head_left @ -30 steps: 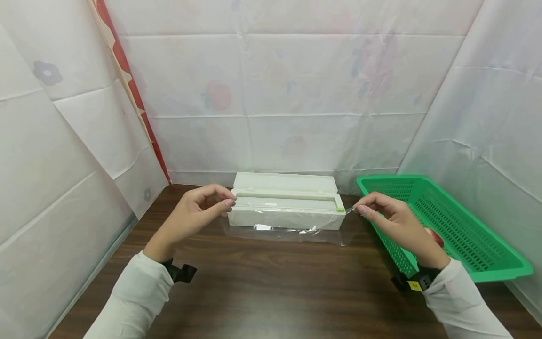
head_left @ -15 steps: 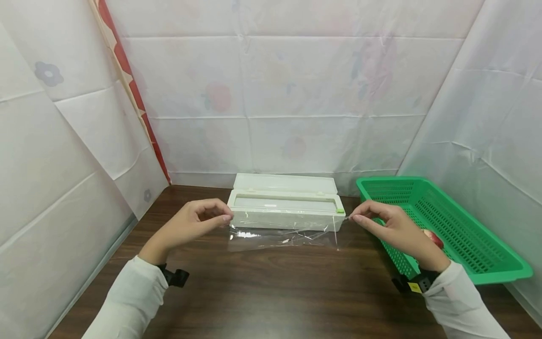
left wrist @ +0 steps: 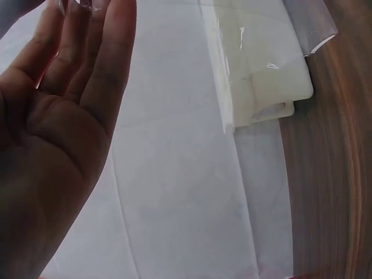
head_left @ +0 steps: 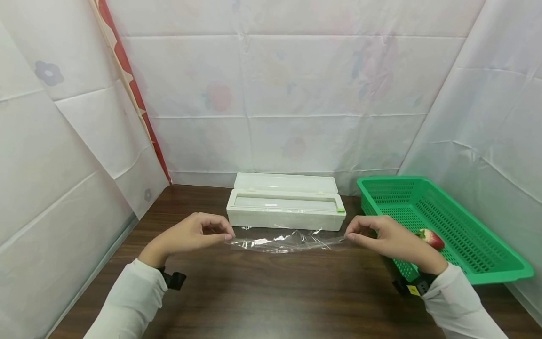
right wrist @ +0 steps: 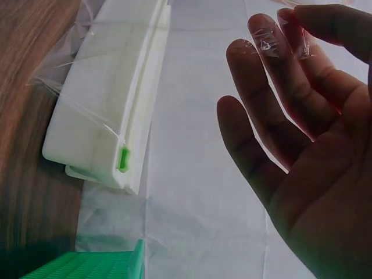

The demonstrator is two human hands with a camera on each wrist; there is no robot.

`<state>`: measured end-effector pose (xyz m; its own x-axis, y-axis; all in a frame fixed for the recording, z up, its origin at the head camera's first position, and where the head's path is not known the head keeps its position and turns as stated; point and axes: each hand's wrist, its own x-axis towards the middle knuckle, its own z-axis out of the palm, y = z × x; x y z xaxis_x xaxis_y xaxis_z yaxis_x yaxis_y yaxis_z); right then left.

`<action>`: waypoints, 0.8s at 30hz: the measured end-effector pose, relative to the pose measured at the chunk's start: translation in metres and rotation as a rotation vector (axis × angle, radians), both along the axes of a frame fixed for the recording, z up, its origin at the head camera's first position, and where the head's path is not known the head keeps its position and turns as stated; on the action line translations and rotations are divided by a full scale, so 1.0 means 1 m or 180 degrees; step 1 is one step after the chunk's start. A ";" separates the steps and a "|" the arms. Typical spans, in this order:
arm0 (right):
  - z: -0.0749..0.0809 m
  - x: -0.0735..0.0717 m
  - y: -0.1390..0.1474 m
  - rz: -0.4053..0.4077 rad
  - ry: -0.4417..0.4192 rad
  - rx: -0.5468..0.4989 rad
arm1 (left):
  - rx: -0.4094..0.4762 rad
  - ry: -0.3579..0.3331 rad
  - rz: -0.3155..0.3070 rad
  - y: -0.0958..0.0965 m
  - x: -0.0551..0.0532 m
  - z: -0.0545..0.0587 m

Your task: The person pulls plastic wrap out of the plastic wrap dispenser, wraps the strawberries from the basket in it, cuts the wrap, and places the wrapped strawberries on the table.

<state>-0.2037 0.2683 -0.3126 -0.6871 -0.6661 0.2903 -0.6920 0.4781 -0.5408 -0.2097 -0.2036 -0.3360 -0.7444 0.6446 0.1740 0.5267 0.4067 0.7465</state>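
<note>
Left hand (head_left: 192,237), right hand (head_left: 387,237) lower, nearer body; film (head_left: 281,244) drawn along.

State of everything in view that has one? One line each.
White rectangular plastic box: lid open
Small green slider: at box's right end
Clear plastic film: creased; cut free or not, unclear
Left hand: pinching film
Right hand: pinching film
Green perforated plastic basket: upright, uncovered
Red strawberry: lying in basket

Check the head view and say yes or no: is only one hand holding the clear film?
No, the left hand and the right hand each pinch one end of the clear film.
</note>
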 end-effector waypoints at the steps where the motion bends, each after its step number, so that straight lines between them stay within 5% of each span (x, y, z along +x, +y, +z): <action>1: -0.001 -0.001 0.000 0.0016 -0.0009 0.0016 | -0.0050 -0.0003 -0.0006 0.000 0.000 -0.001; 10: -0.010 -0.003 -0.001 0.0154 -0.0160 0.0356 | -0.0230 0.0009 -0.0140 0.002 0.000 -0.010; 24: -0.029 -0.001 -0.006 0.0654 -0.0604 0.0459 | -0.0249 -0.0308 -0.0601 0.018 0.004 -0.023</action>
<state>-0.2052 0.2619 -0.3412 -0.5668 -0.8215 0.0621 -0.6752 0.4200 -0.6064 -0.2054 -0.1858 -0.3587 -0.6200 0.7829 0.0517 0.5264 0.3663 0.7673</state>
